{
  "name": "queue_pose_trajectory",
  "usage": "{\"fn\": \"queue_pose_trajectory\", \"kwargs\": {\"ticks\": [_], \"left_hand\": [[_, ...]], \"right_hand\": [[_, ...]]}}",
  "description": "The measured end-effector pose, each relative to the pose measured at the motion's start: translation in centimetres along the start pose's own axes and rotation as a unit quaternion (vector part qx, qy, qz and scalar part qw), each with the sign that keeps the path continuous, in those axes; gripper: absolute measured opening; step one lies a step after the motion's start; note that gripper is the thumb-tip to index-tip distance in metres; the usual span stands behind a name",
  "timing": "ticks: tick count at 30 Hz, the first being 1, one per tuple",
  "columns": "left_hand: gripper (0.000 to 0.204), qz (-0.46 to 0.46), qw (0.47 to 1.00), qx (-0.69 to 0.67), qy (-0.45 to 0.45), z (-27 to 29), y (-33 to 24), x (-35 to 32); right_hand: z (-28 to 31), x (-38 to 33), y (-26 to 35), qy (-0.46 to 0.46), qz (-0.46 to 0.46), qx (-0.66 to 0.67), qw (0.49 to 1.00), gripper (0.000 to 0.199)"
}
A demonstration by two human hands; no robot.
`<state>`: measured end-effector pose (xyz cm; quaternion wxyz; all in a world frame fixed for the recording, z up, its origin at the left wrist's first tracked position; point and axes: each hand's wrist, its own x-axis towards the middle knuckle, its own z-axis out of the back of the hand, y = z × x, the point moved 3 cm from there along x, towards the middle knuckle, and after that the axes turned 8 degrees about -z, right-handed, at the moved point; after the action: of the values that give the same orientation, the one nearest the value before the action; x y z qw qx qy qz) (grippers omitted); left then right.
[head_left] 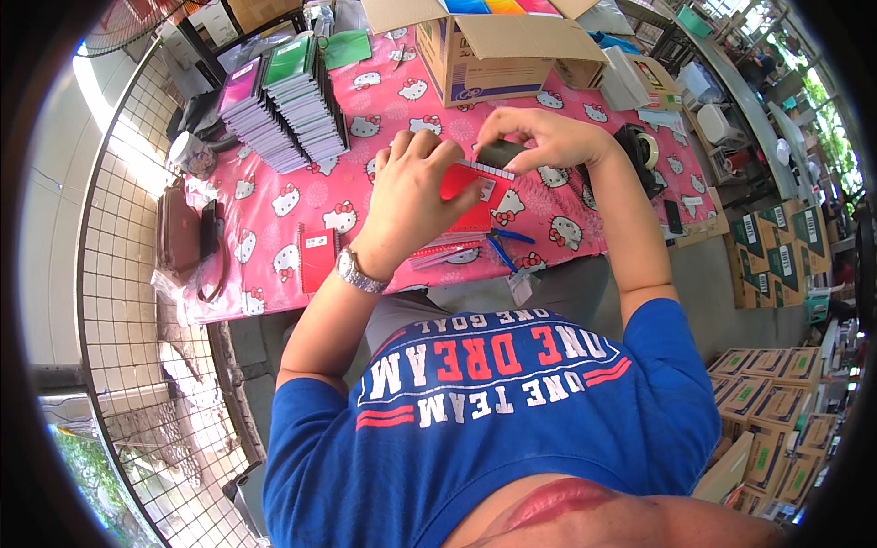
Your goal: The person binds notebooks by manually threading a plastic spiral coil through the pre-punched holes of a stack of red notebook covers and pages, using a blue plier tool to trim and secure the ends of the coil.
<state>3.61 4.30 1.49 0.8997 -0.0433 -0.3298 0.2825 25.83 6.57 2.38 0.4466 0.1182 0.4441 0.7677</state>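
My left hand (416,196), a metal watch on its wrist, grips a red notebook (499,190) tilted up above the table, its white-toothed binding edge uppermost. At the right end of that edge, my right hand (553,142) has thumb and fingers curled in a pinch. A dark piece (498,153) shows between the hands behind the binding; its kind is unclear. Beneath lie more red notebooks (449,253), partly covered by my left hand. Blue-handled pliers (504,245) rest just right of them. Another red spiral notebook (318,258) lies to the left.
Tall stacks of purple notebooks (256,114) and green notebooks (303,100) stand at the back left. An open cardboard box (498,73) occupies the far middle. Tape (649,151) and a dark phone (674,216) are at the right; a brown bag (178,228) sits left.
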Motion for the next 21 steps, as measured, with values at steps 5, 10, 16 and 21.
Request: {"fn": "queue_pose_trajectory", "kwargs": {"ticks": [5, 10, 16, 21], "left_hand": [[0.028, 0.006, 0.993, -0.105, -0.062, 1.0, 2.3, -0.5], [0.028, 0.013, 0.991, -0.127, -0.051, 1.4, 3.1, -1.1], [0.028, 0.011, 0.989, -0.142, -0.038, 1.3, 3.4, -0.9], [0.028, 0.031, 0.979, -0.199, -0.022, 1.4, 3.6, -0.6]], "right_hand": [[0.6, 0.6, 1.2, 0.048, 0.143, 0.142, 0.978, 0.050], [1.0, 1.3, 2.0, 0.105, 0.182, 0.250, 0.945, 0.050], [0.8, 2.2, 2.8, 0.134, 0.241, 0.372, 0.886, 0.042], [0.3, 3.4, 1.8, 0.073, 0.164, 0.175, 0.968, 0.049]]}}
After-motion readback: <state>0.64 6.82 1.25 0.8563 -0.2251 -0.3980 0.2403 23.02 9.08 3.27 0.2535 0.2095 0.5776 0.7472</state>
